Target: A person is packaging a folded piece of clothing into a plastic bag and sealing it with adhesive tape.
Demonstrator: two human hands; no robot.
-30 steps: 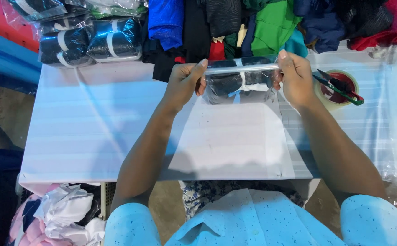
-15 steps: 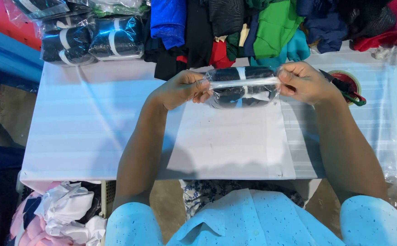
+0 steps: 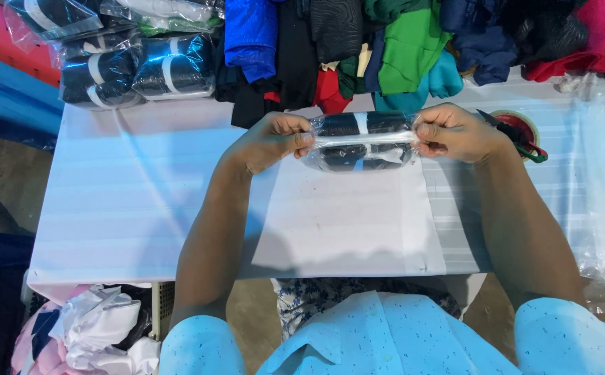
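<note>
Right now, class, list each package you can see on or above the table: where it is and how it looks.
Held bag: clear plastic over a dark garment with a white band, pinched at both ends by the left hand and right hand.
Stacked bags: far left table corner, shiny clear plastic, dark contents, white bands.
Top bag: upper left, same kind.

The bag [image 3: 361,141] is clear, glossy, crinkly plastic over dark cloth. The packed bundles [image 3: 136,66] far left have the same shiny film. The table cover [image 3: 143,201] looks like smooth matt sheet, and the clothes pile [image 3: 399,42] is soft matt fabric.
</note>
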